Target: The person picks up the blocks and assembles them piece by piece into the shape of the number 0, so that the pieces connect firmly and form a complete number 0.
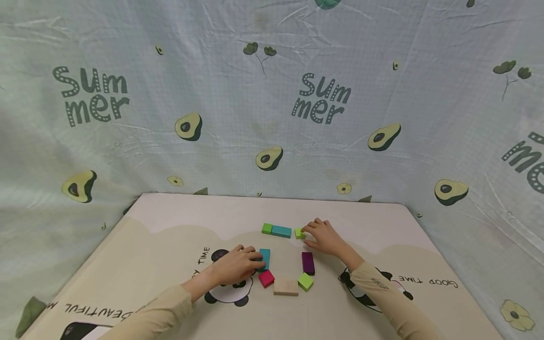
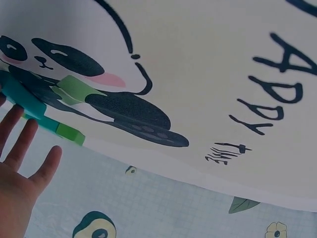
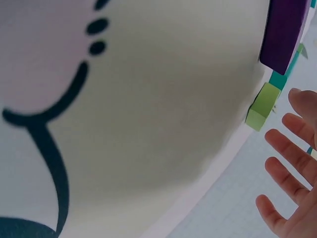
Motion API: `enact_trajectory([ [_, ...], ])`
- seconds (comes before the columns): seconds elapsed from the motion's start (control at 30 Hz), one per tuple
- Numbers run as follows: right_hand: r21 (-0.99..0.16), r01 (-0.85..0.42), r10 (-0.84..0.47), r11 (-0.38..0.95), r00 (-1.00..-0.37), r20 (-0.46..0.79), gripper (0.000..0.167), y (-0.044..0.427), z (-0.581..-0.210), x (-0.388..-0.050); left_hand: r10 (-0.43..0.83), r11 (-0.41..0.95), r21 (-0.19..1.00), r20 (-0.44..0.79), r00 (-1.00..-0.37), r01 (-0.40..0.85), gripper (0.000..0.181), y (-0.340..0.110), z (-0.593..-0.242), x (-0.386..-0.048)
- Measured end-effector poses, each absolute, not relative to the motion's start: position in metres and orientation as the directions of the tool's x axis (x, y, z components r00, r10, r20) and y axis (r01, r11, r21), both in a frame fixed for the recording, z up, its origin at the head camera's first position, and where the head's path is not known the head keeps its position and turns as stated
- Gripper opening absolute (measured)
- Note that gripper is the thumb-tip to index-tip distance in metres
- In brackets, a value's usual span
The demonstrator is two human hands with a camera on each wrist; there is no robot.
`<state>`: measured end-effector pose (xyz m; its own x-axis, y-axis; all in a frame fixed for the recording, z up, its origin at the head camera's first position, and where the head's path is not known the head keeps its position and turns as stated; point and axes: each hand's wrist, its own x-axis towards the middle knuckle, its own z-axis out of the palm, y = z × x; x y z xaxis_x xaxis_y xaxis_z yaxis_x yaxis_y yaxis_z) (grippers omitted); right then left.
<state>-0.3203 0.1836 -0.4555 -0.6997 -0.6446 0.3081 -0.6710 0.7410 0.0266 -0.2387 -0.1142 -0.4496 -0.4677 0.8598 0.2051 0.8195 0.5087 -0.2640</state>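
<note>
In the head view, my left hand [image 1: 239, 265] touches the left side of an upright-looking teal block [image 1: 265, 258]. The left wrist view has its visible fingers spread beside the teal block [image 2: 22, 94]; the thumb is out of frame there. At the far right corner, my right hand [image 1: 326, 238] reaches to a lime cube [image 1: 299, 233], fingertips at its right side. Seen from the right wrist, the right hand [image 3: 297, 173] has parted fingers, with the lime cube [image 3: 264, 106] just off them. A purple block [image 1: 308, 263] lies nearer.
Beyond the left hand are a green cube [image 1: 267, 228] and a teal block [image 1: 282, 231], end to end. Nearer sit a pinkish-red cube [image 1: 266, 279], a plain wooden block [image 1: 286, 287] and another lime cube [image 1: 305, 282]. A printed curtain [image 1: 229, 94] hangs behind the table [image 1: 340, 311].
</note>
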Motion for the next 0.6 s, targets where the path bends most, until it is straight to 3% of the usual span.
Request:
enact_trajectory([
  [0.23,0.019,-0.686,-0.657,0.728,-0.689,0.306,0.024,0.184,-0.456,-0.318,0.861,0.506,-0.263,0.21,-0.464,0.821,0.025,-0.114,-0.45,-0.239],
  [0.43,0.009,-0.737,-0.684,0.675,-0.622,0.382,0.023,0.187,-0.464,-0.32,0.857,0.513,-0.258,0.211,-0.471,0.818,0.025,-0.114,-0.449,-0.238],
  [0.6,0.018,-0.764,-0.714,0.646,-0.596,0.367,0.018,0.187,-0.462,-0.309,0.857,0.514,-0.257,0.208,-0.472,0.818,0.025,-0.115,-0.449,-0.238],
])
